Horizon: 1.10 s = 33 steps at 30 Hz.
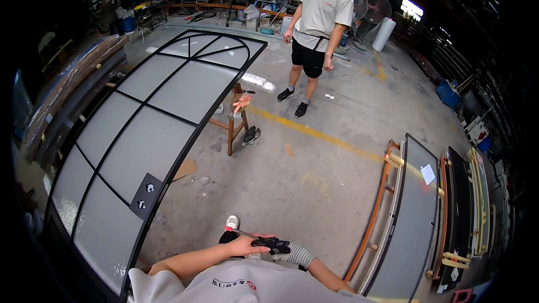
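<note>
Close in front of my body, my left hand (245,246) is bare, its fingers curled against the black glove (275,244) that covers my right hand (272,243). A thin metal rod tool (242,233) with a red end sticks out to the left above my left hand. Its other end disappears into the gloved fingers, so its handle is hidden. A striped cuff covers my right wrist. To the left lies a large black-framed glass door panel (168,98), with an arched pattern at its far end and a dark lock plate (146,195) at its edge.
A wooden trestle (231,129) stands beside the panel, black gloves (251,136) on the floor near it. Another person (321,17) stands ahead. Framed panels (412,213) lean on racks at the right. Wrapped boards (73,90) are stacked at the left.
</note>
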### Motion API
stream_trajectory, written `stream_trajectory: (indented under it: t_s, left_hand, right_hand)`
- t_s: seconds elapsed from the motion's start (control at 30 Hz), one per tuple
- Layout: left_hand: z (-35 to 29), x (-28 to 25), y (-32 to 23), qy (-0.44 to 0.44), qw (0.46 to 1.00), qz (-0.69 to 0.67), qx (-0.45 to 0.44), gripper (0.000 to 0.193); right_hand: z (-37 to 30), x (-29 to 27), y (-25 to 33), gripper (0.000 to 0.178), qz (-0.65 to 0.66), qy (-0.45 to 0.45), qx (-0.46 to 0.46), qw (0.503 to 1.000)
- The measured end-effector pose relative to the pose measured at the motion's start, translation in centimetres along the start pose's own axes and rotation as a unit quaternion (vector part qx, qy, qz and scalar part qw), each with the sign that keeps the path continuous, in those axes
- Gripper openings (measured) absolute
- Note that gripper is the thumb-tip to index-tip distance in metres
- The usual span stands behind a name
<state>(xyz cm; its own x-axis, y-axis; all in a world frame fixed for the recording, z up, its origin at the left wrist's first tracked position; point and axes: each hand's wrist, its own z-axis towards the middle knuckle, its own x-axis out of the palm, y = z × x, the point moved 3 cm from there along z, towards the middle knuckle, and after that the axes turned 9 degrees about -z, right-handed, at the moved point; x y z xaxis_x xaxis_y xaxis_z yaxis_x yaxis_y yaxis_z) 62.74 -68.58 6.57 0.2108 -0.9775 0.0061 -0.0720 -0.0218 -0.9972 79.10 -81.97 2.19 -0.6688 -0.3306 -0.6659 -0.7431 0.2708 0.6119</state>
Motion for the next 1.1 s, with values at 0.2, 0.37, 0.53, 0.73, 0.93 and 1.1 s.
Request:
stream_trajectory:
  t_s: [0.2, 0.37, 0.53, 0.73, 0.93, 1.1]
  left_hand:
    - [-5.7, 2.9, 0.1, -0.163, 0.984, 0.017, -0.065, 0.041]
    - [-14.3, 3.8, 0.9, -0.42, 0.898, -0.044, -0.125, 0.048]
    - [-23.1, 3.4, 1.4, -0.381, 0.901, -0.054, -0.201, 0.054]
    - [-46.3, 2.4, 5.1, -0.587, 0.755, 0.246, -0.16, 0.06]
    - [-70.0, 4.0, 5.7, -0.775, 0.471, 0.325, -0.266, 0.061]
    - [-77.0, 4.0, 8.9, -0.767, 0.409, 0.312, -0.383, 0.068]
  right_hand:
    - [-1.0, 3.1, 3.8, 0.067, 0.046, 0.043, -0.005, 0.998]
    - [-0.8, 6.4, 11.4, 0.101, -0.071, 0.009, 0.03, 0.997]
    - [2.0, 17.7, 11.6, 0.079, -0.011, -0.066, -0.082, 0.994]
    - [1.0, 21.6, 21.5, 0.074, -0.122, -0.039, -0.03, 0.991]
    - [3.3, 18.9, 21.7, 0.067, -0.063, -0.246, 0.111, 0.961]
    - [4.3, 16.7, 17.8, 0.059, -0.071, -0.334, 0.141, 0.929]
